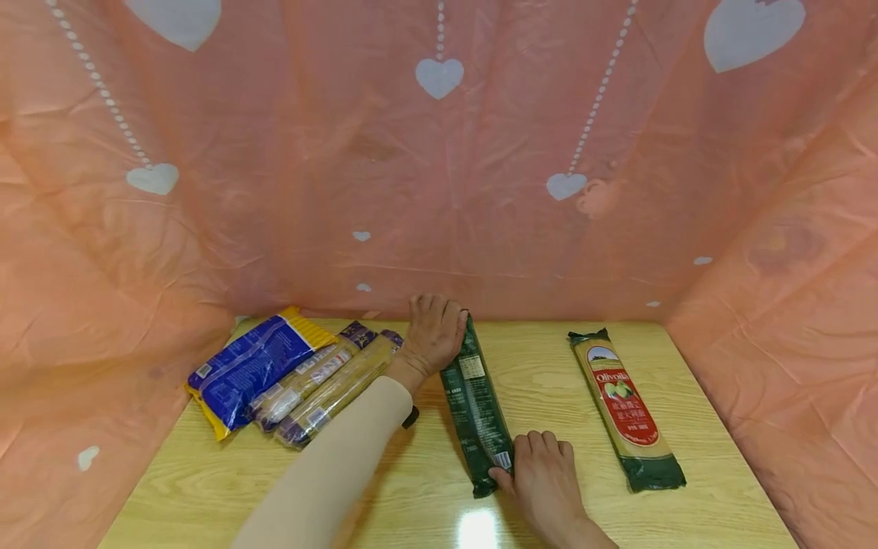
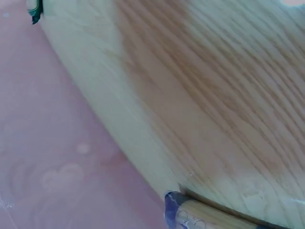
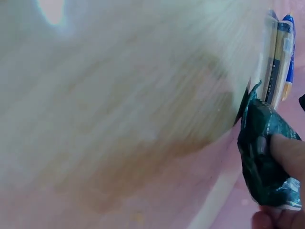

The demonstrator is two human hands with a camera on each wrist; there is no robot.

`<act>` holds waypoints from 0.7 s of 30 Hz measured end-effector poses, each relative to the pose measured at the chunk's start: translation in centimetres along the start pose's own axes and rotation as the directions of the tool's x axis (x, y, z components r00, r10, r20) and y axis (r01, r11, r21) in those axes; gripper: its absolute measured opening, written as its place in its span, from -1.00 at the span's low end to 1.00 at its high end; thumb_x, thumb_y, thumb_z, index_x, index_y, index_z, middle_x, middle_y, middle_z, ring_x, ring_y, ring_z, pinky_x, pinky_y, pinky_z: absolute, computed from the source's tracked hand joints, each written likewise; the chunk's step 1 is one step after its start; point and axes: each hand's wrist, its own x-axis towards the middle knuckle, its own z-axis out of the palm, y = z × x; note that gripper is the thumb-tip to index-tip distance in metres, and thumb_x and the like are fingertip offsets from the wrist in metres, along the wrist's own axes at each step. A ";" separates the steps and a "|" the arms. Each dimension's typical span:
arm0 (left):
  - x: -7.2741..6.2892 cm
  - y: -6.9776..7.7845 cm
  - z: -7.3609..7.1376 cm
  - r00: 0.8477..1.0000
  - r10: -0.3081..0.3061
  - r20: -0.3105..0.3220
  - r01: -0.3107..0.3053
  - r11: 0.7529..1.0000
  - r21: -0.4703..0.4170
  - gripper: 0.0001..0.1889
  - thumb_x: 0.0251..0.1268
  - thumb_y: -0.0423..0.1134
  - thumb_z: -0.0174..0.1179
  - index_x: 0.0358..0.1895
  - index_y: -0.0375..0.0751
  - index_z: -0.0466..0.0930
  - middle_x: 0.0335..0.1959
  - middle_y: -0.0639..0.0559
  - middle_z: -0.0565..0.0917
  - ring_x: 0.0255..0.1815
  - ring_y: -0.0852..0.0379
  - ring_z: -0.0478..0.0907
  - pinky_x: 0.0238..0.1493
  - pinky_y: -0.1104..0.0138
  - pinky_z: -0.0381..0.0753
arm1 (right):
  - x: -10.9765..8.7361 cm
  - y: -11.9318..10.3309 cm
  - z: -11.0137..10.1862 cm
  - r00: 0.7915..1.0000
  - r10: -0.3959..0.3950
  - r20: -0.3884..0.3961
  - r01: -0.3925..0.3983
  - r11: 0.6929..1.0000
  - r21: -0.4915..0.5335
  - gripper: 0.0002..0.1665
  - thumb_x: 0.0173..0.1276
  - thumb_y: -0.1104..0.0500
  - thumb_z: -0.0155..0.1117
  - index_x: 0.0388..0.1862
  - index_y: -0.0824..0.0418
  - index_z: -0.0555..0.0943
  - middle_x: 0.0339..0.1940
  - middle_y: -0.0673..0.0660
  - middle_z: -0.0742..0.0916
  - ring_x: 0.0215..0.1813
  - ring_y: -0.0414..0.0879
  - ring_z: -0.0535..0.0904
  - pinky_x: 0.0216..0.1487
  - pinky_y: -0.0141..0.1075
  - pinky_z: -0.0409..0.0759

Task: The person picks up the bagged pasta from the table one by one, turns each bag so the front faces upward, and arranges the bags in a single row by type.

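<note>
A long dark green pasta packet (image 1: 476, 404) with small printed text and a barcode stands between both hands, slanting over the table. My left hand (image 1: 434, 333) grips its far end. At the near end my right hand (image 1: 549, 484) holds the packet's lower corner, thumb on its face. In the right wrist view, the thumb (image 3: 288, 155) presses on the crinkled green wrapper (image 3: 262, 138), with fingertips beneath it. The left wrist view shows no part of the left hand.
An Olivoila pasta packet (image 1: 624, 412) with a red label lies on the right. To the left are a blue and yellow bag (image 1: 257, 366) and two clear, purple-ended pasta packets (image 1: 302, 385). A pink heart-patterned sheet (image 1: 507, 229) hangs behind the wooden table (image 1: 549, 381).
</note>
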 end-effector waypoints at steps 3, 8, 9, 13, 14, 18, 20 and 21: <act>0.3 -0.2 -0.4 0.999 -0.031 -0.008 0.031 0.999 -0.009 -0.62 0.81 -0.10 -0.33 -0.23 -0.19 0.35 -0.23 -0.09 0.34 -0.26 -0.06 0.19 -0.11 0.03 0.15 | 0.5 -0.1 0.2 1.000 -0.008 -0.024 0.009 1.000 0.019 -0.40 0.08 -0.26 0.66 -0.40 0.13 0.53 -0.50 0.00 0.43 -0.36 -0.04 0.33 -0.25 -0.13 0.29; 0.8 -0.2 -1.4 0.985 -0.140 0.099 0.146 0.988 -0.049 -0.65 0.80 -0.10 -0.24 -0.17 -0.19 0.45 -0.14 -0.13 0.37 -0.17 -0.10 0.17 -0.04 -0.02 0.10 | 1.1 -0.1 0.6 0.990 -0.056 -0.128 0.061 0.998 0.031 -0.40 0.02 -0.10 0.72 -0.47 0.11 0.42 -0.53 -0.01 0.40 -0.39 -0.06 0.30 -0.25 -0.16 0.27; 0.9 -0.1 -1.6 0.979 -0.161 0.129 0.168 0.985 -0.049 -0.66 0.80 -0.11 -0.21 -0.17 -0.18 0.47 -0.14 -0.13 0.37 -0.15 -0.11 0.17 -0.02 -0.03 0.10 | 1.2 0.0 0.6 0.987 -0.065 -0.146 0.070 0.997 0.029 -0.41 0.00 -0.08 0.71 -0.48 0.11 0.40 -0.54 -0.01 0.40 -0.40 -0.06 0.30 -0.25 -0.17 0.26; 1.4 0.1 -2.1 0.950 -0.211 0.231 0.220 0.975 -0.014 -0.71 0.78 -0.13 -0.11 -0.11 -0.13 0.57 -0.18 -0.09 0.42 -0.12 -0.10 0.20 0.05 -0.07 0.12 | 1.5 0.2 0.8 0.981 -0.084 -0.173 0.089 0.996 0.025 -0.45 -0.03 -0.01 0.67 -0.49 0.12 0.40 -0.55 0.00 0.40 -0.41 -0.04 0.30 -0.26 -0.17 0.25; 1.6 0.2 -2.2 0.944 -0.216 0.250 0.222 0.975 0.005 -0.72 0.77 -0.13 -0.11 -0.09 -0.13 0.59 -0.20 -0.08 0.43 -0.13 -0.10 0.22 0.06 -0.08 0.14 | 1.5 0.2 0.8 0.982 -0.082 -0.170 0.088 0.996 0.024 -0.45 -0.03 -0.01 0.67 -0.49 0.12 0.40 -0.55 0.01 0.40 -0.41 -0.04 0.30 -0.25 -0.17 0.25; 2.1 0.7 -2.7 0.933 -0.218 0.285 0.204 0.976 0.080 -0.66 0.79 -0.12 -0.16 -0.09 -0.14 0.61 -0.28 -0.07 0.52 -0.18 -0.09 0.33 0.06 -0.09 0.26 | 1.5 0.1 0.8 0.983 -0.083 -0.163 0.089 0.996 0.026 -0.47 -0.03 0.02 0.66 -0.50 0.12 0.40 -0.56 0.00 0.40 -0.41 -0.04 0.28 -0.25 -0.17 0.25; 2.4 0.9 -2.8 0.934 -0.214 0.287 0.187 0.975 0.120 -0.65 0.79 -0.13 -0.15 -0.15 -0.15 0.61 -0.32 -0.07 0.56 -0.18 -0.10 0.40 0.05 -0.09 0.32 | 1.5 0.0 0.8 0.983 -0.087 -0.162 0.093 0.995 0.029 -0.48 -0.03 0.02 0.66 -0.50 0.12 0.41 -0.56 0.00 0.41 -0.41 -0.05 0.30 -0.25 -0.17 0.27; 2.5 1.0 -2.8 0.933 -0.211 0.290 0.179 0.975 0.134 -0.63 0.79 -0.14 -0.16 -0.18 -0.16 0.61 -0.34 -0.07 0.59 -0.18 -0.11 0.44 0.04 -0.09 0.34 | 1.5 0.0 0.8 0.982 -0.092 -0.165 0.099 0.995 0.031 -0.50 -0.02 0.03 0.64 -0.49 0.13 0.42 -0.56 0.00 0.42 -0.41 -0.05 0.31 -0.25 -0.17 0.28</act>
